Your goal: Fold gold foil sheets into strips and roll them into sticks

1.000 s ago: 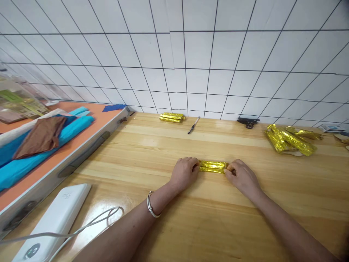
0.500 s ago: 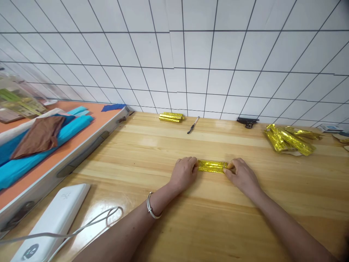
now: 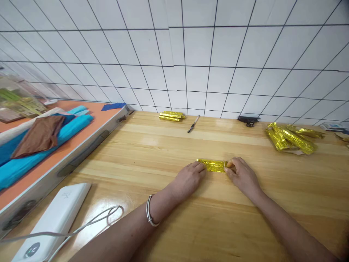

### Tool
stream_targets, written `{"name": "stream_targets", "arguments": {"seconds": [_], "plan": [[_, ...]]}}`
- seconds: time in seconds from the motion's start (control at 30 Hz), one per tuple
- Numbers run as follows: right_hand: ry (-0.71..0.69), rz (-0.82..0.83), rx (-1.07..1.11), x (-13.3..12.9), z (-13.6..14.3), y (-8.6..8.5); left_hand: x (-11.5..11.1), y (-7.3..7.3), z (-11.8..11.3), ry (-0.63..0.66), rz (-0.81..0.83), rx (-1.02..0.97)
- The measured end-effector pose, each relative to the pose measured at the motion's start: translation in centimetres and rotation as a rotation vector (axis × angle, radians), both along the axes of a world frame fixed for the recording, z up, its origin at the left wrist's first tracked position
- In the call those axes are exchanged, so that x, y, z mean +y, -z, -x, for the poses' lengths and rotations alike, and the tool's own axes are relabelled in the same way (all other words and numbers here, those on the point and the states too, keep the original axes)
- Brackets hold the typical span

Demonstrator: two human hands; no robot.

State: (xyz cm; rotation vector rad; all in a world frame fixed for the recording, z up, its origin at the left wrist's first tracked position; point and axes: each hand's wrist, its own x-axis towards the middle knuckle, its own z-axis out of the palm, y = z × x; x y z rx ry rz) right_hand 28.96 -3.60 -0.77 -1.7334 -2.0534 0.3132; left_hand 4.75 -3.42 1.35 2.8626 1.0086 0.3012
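Observation:
A flat folded strip of shiny gold foil [image 3: 215, 166] lies on the wooden table between my hands. My left hand [image 3: 190, 179] rests palm down on its left part, the fingers laid over the lower edge and covering some of it; the strip's upper left corner shows past the fingertips. At the other end, my right hand [image 3: 243, 175] pinches the strip between thumb and fingers. What lies beneath the left fingers is hidden.
Against the tiled wall are rolled gold foil pieces [image 3: 171, 116], a pen [image 3: 193, 124] and a black clip-like object [image 3: 249, 120]. Crumpled gold foil [image 3: 290, 138] lies at right. A white power bank [image 3: 53, 222] with a cable and an orange tray [image 3: 79, 145] holding coloured rolls stand left.
My left hand has shifted right and slightly toward me, from gripping the strip's left end to lying over it. My right hand keeps its pinch in about the same place.

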Motion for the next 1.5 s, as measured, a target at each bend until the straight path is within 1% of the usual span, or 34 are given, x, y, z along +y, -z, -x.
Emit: {"name": "stream_targets", "arguments": {"seconds": [0.1,0.17,0.23,0.33,0.4,0.47,0.6,0.7,0.8,0.93,1.03,1.1,1.2,1.33,1.43,1.5], "plan": [[0.006,-0.064,-0.067,-0.6,0.6,-0.3,-1.1,-0.2,-0.7,-0.07,-0.021,0.073],[-0.02,-0.134,-0.181,-1.2,1.4,-0.6,-1.6,-0.4,-1.3,-0.078,-0.048,0.099],[-0.108,-0.184,-0.325,-1.8,2.3,-0.9,-1.8,-0.6,-1.7,-0.07,-0.062,0.102],[-0.258,-0.194,-0.471,-2.4,3.6,-1.3,-1.8,-0.7,-2.1,-0.077,-0.067,0.082],[-0.293,-0.186,-0.52,-2.6,4.2,-1.4,-1.7,-0.4,-2.1,-0.084,-0.076,0.063],[-0.301,-0.176,-0.564,-2.7,4.2,-1.4,-1.8,0.0,-1.8,-0.077,-0.09,0.049],[-0.286,-0.16,-0.618,-3.0,3.1,-1.4,-2.0,0.8,-0.9,-0.069,-0.095,0.016],[-0.253,-0.132,-0.615,-3.6,2.0,-1.6,-2.0,1.1,-0.3,-0.071,-0.065,-0.019],[-0.208,-0.095,-0.582,-4.2,1.3,-1.6,-2.0,1.0,-0.1,-0.093,-0.036,-0.049],[-0.171,-0.058,-0.529,-4.8,0.6,-1.1,-2.4,0.8,0.4,-0.11,-0.003,-0.084],[-0.185,-0.041,-0.491,-4.9,-0.3,-0.7,-2.7,0.7,1.1,-0.096,0.011,-0.109],[-0.21,-0.029,-0.472,-4.9,-0.6,-0.9,-2.7,0.5,1.5,-0.091,0.022,-0.115],[-0.222,-0.032,-0.472,-4.7,0.3,-2.0,-2.4,0.1,1.0,-0.121,0.036,-0.097],[-0.162,-0.08,-0.569,-4.0,3.9,-3.3,-2.2,-0.3,-1.2,-0.204,0.001,-0.024],[-0.119,-0.101,-0.626,-3.8,5.6,-3.2,-2.4,-0.1,-2.2,-0.208,-0.035,0.017],[-0.112,-0.109,-0.626,-3.9,5.4,-2.8,-2.5,0.2,-1.9,-0.201,-0.059,0.026]]}}
